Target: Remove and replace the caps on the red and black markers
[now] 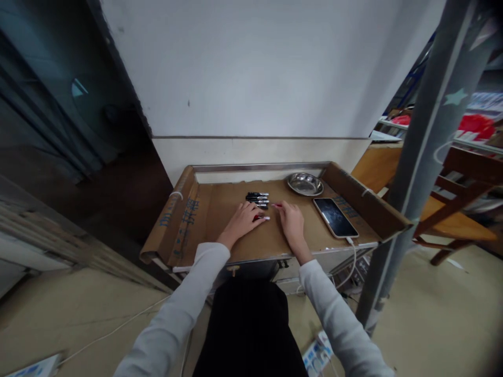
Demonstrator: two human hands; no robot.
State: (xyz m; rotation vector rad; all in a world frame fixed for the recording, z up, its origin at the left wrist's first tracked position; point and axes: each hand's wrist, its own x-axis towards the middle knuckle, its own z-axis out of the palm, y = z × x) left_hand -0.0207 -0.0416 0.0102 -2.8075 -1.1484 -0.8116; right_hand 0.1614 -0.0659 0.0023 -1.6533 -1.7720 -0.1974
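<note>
Several black pens with silver ends [257, 198] lie side by side in a row on the cardboard-lined table top [220, 209]. Just in front of them, my left hand [244, 221] has its fingers closed on a red pen [266, 218], whose silver end points right. My right hand [291, 220] pinches a thin red piece [277, 205], which looks like part of a pen; most of it is hidden by the fingers. A small gap separates the two hands.
A round metal dish [305, 184] stands at the back right. Before it lies a phone [336, 217] with a white charging cable [353, 262] hanging over the front edge. Folded cardboard sides [365, 201] border the table, with a grey post [424, 136] beyond the right side.
</note>
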